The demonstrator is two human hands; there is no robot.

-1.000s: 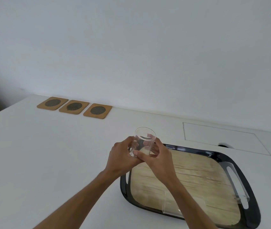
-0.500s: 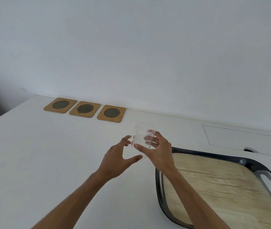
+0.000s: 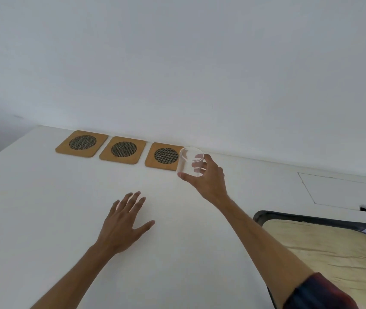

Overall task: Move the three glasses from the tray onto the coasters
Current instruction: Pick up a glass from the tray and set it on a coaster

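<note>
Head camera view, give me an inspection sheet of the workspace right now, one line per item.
Surface: white tabletop, bare around the hands.
Job's things: clear drinking glass, upright, held above the table beside the rightmost of three square cork coasters with dark mesh centres; all three coasters unoccupied; black tray with pale wood-look base partly in view at right, no glasses seen on the visible part.
Clutter: nothing seen.
Grippers: right hand gripping the glass; left hand open, fingers spread over the table.
Cables: nothing seen.
Surroundings: plain white wall; rectangular flush panel in the tabletop at right.
</note>
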